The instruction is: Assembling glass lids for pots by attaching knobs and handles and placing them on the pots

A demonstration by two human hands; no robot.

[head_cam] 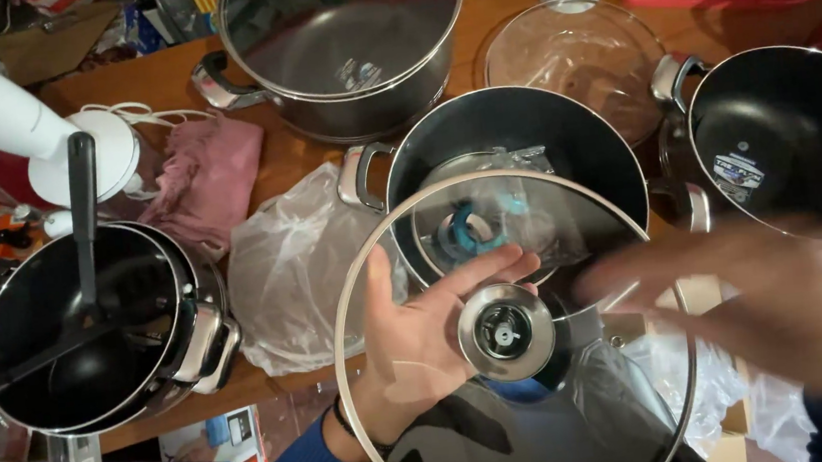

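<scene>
Holding: left hand (421, 335) spread flat under a glass lid (512, 337), over the black pot (522, 130) on the desk (166, 84).
Right hand (780, 306): motion-blurred, apparently open beside the lid.
Risk: unpinched lid may slide off the palm.
Look: clear glass, steel rim, round centre fitting.

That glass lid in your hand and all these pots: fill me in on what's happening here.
A person's left hand holds a large glass lid up from beneath, palm open under it, by the metal disc at its centre. The right hand is blurred, over the lid's right edge. Behind the lid stands an open black pot with a smaller lid inside. More black pots sit around the wooden table, one with black utensils in it.
</scene>
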